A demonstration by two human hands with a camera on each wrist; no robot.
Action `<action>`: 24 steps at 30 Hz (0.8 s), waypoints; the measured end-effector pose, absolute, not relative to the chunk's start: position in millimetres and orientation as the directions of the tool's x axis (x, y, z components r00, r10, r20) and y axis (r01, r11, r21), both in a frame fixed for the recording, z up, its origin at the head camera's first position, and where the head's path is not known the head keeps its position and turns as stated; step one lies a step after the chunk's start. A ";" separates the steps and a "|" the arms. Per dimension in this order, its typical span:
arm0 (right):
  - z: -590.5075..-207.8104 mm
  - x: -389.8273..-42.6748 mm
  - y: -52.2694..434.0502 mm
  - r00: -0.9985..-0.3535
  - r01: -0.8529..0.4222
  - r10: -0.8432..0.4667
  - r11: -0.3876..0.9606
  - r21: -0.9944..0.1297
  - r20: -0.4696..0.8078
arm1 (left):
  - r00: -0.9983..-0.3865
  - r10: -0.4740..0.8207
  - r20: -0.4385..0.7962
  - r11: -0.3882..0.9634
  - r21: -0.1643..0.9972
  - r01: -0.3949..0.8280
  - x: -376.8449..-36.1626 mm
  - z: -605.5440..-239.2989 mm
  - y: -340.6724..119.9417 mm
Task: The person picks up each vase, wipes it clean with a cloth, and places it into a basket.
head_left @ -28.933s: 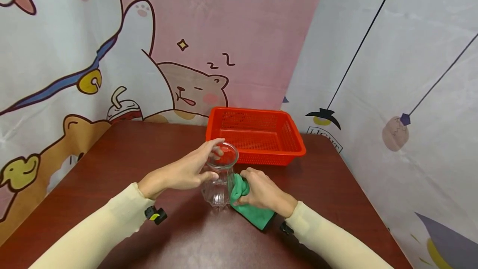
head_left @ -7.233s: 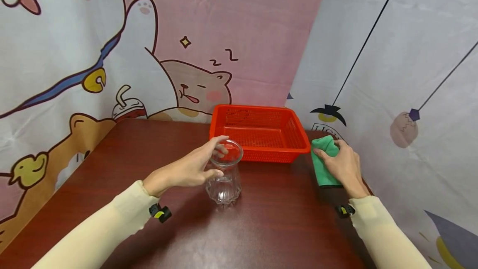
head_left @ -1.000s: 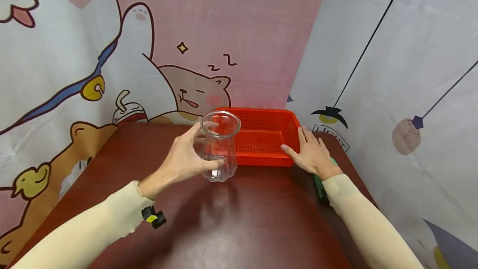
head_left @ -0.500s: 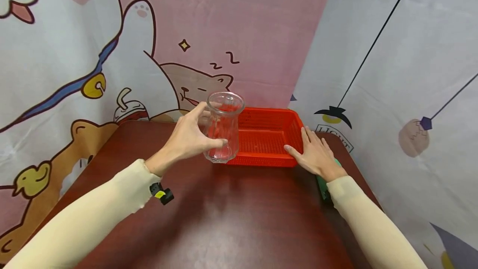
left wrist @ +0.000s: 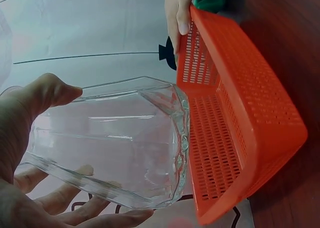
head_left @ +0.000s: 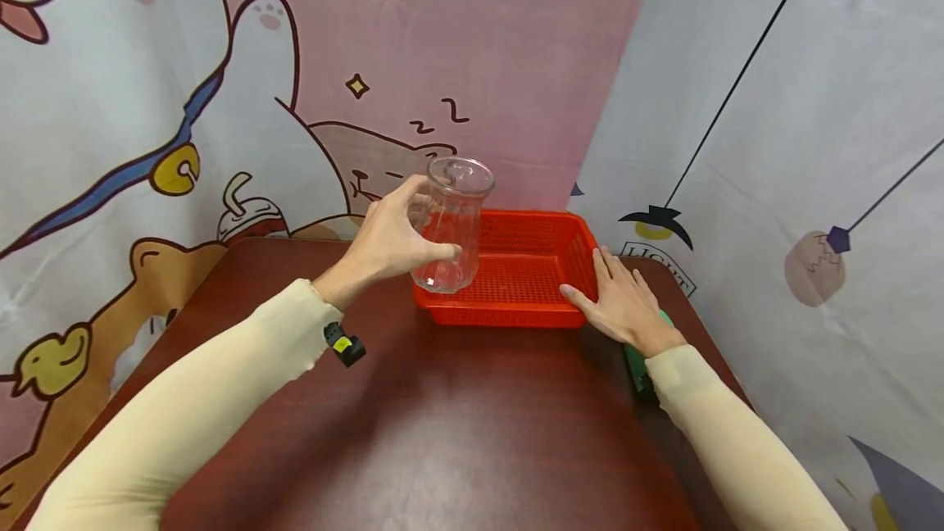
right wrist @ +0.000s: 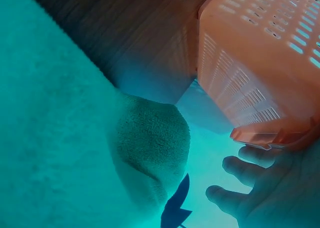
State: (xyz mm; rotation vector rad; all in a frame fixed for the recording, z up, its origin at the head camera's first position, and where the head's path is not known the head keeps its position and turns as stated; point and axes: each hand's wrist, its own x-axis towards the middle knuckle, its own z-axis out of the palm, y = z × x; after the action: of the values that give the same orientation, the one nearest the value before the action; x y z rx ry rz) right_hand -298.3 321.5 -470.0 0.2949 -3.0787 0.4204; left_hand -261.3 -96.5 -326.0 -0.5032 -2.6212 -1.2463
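My left hand point(head_left: 394, 236) grips a clear glass vase point(head_left: 453, 240) with a flared rim and faceted sides. The vase is held off the table, tilted a little, in front of and above the left part of the red plastic basket point(head_left: 509, 318). In the left wrist view, thumb and fingers lie on opposite sides of the glass vase point(left wrist: 115, 133), its base towards the basket. My right hand point(head_left: 619, 301) rests at the basket's right rim, fingers extended along the outside, thumb on the inner side. A green cloth point(head_left: 637, 367) lies partly hidden under the right forearm.
The basket stands at the back of a dark red-brown table point(head_left: 457, 433). Patterned fabric hangs point(head_left: 472, 47) close behind the table and along its right side. In the right wrist view, the cloth point(right wrist: 150, 143) lies very near the camera.
The left hand has raised the vase and moved it right and forward towards the basket. The right hand keeps its place at the rim. Earlier it held the green cloth, now lying at the right.
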 end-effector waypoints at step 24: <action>-470.6 -298.9 324.3 -0.979 -0.205 -0.199 0.943 -0.263 0.049 | -0.925 0.272 0.265 0.739 0.559 0.377 -327.1 -320.4 -59.3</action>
State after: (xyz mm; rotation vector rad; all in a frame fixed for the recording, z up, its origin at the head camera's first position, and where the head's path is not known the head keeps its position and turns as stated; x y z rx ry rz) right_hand -298.9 324.3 -470.6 0.3198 -3.0744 0.4206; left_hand -327.1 -59.3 -320.4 -0.5214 -2.7730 -0.9444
